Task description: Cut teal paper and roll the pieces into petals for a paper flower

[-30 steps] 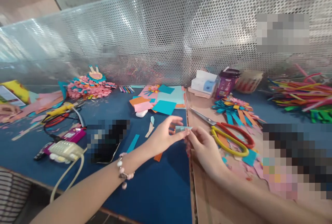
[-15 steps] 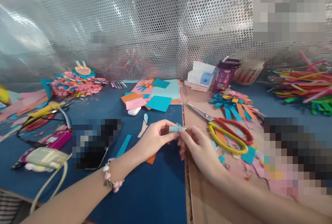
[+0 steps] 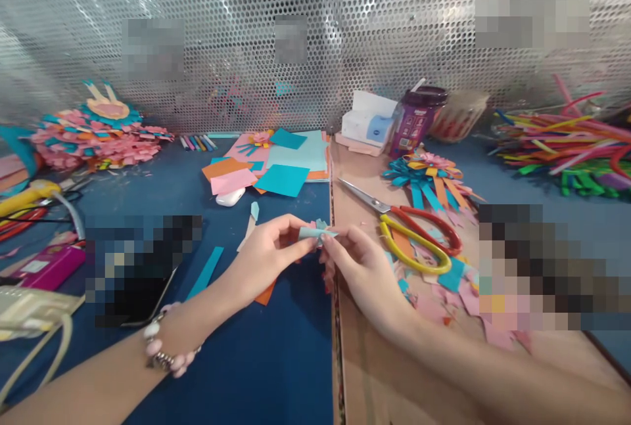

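Both hands meet over the seam between the blue mat and a brown board. My left hand pinches one end of a small rolled light-blue paper piece. My right hand pinches its other end with thumb and forefinger. A beaded bracelet sits on my left wrist. Red-and-yellow scissors lie on the board just right of my right hand.
Coloured paper sheets lie behind my hands. A paper flower, tissue box and purple jar stand right of them. Paper strips pile far right; a pink paper craft far left. A perforated metal screen closes the back.
The view has tilted down and shifted right. Both hands drew closer together, and the flat light-blue piece now looks curled into a small roll between the fingertips.
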A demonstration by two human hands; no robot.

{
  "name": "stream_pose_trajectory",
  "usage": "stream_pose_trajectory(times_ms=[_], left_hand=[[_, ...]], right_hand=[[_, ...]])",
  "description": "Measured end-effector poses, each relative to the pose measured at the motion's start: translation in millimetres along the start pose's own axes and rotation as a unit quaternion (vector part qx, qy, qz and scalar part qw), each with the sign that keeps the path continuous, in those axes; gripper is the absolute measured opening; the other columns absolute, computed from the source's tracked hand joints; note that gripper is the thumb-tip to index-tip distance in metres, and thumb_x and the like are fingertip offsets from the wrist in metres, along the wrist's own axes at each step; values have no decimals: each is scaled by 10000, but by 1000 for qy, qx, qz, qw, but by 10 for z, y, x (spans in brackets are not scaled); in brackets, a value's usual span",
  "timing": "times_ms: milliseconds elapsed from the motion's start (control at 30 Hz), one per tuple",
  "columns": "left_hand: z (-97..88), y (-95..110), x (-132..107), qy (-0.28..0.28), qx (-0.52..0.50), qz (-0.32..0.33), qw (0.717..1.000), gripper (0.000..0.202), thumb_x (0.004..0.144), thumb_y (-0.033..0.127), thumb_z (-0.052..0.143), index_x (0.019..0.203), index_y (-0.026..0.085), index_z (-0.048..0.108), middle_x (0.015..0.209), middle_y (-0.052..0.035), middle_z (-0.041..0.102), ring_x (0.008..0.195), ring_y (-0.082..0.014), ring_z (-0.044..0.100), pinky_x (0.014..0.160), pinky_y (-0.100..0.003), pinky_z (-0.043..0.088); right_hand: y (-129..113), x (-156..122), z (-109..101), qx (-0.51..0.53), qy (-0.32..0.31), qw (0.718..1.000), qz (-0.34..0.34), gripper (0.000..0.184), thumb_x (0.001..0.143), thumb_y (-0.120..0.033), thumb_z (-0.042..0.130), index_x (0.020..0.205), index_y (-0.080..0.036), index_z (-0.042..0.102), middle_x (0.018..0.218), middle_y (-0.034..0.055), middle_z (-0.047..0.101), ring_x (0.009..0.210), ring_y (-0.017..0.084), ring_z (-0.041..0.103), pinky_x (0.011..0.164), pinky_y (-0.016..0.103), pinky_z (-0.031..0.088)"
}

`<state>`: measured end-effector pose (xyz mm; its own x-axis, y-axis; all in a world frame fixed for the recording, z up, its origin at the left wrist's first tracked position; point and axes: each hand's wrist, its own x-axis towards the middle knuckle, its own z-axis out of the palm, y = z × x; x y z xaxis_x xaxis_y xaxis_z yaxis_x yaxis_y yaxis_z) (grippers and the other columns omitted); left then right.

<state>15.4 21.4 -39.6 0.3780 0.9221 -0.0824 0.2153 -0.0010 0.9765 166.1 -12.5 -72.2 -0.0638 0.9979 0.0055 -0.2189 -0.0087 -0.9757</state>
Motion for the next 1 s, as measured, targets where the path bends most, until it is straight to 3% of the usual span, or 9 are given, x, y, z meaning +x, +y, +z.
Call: stream_pose_trajectory(times_ms=[1000], left_hand=[[12, -54, -20, 7, -19, 23, 1000, 186, 772, 298, 633, 887, 161, 584, 836, -31, 647, 758, -148, 597, 719, -296, 478]], right_hand=[[-68, 3, -16, -7, 20, 1000, 3, 220, 816, -381, 604, 897, -178, 629, 687, -14, 608, 434, 64, 495, 396, 201, 432]])
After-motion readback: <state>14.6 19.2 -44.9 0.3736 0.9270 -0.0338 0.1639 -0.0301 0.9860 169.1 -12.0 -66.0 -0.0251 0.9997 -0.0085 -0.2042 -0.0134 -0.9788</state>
